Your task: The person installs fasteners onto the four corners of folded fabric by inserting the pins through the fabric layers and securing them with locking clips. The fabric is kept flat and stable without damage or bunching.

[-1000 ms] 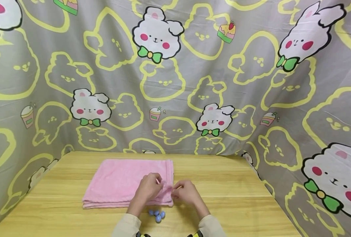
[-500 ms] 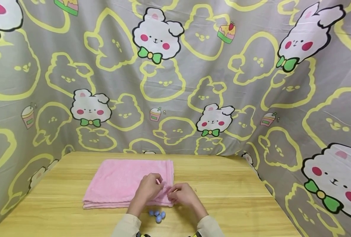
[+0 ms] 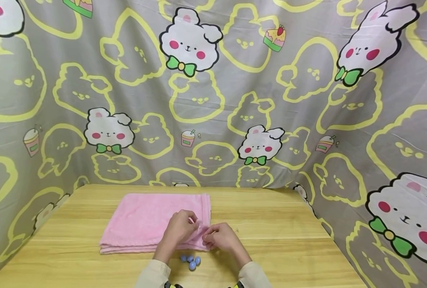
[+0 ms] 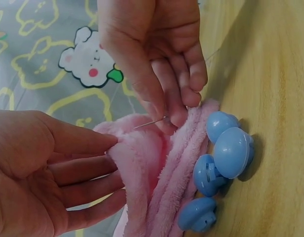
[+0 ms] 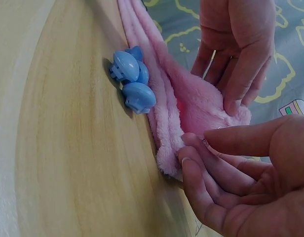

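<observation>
My left hand (image 3: 180, 229) pinches a raised layer of the folded pink fleece blanket (image 3: 141, 220) near its corner, thumb above and fingers beneath. Just beside it, my right hand (image 3: 220, 237) holds a thin metal pin (image 4: 149, 124) between thumb and fingertip, pointing toward the fleece; whether its tip touches, I cannot tell. The blanket lies mostly ahead and to the left of my hands, on a pale yellow wood-grain table (image 3: 271, 224). Four glossy blue round-capped fasteners (image 4: 234, 153) sit clustered between my wrists, near the blanket's edge. Beyond my hands and on both sides hangs a grey curtain (image 3: 199, 90) printed with yellow outlines, white bunny heads and pink drink cups.
</observation>
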A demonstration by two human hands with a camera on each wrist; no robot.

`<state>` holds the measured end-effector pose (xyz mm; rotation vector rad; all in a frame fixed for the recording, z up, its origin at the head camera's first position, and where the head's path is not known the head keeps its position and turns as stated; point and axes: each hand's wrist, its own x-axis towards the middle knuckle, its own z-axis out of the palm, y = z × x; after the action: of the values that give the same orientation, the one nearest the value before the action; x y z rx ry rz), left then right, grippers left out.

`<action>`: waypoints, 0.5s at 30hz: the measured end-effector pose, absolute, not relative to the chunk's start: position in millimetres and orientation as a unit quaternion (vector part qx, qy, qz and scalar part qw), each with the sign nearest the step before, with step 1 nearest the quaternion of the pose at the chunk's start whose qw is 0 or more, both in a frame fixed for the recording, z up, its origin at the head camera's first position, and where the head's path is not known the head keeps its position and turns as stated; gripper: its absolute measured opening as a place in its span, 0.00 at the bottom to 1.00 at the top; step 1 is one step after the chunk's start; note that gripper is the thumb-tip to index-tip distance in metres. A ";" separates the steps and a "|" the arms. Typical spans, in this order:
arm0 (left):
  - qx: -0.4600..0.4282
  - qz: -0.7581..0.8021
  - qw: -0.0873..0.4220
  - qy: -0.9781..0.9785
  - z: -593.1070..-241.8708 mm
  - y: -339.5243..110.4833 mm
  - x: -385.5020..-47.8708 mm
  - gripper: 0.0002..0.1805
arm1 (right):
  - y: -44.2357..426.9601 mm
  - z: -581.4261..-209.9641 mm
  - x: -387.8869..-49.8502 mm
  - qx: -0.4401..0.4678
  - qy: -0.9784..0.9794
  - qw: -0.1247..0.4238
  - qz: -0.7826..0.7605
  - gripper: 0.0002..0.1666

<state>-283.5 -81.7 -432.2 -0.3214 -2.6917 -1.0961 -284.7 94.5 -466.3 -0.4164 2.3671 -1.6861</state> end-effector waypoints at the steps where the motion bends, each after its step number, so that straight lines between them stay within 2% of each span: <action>1: -0.109 -0.373 0.107 -0.915 -432.2 -81.7 -283.4 0.04 | 94.5 -467.0 -285.2 -0.141 0.802 0.102 -0.572 0.07; 15: -0.117 -0.396 0.054 -0.909 -431.5 -81.2 -281.6 0.02 | 94.7 -469.3 -286.1 -0.137 0.796 0.103 -0.580 0.07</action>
<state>-281.6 -81.2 -431.5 -0.3566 -2.7608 -1.2039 -286.1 94.7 -469.3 -0.4036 2.3490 -1.7122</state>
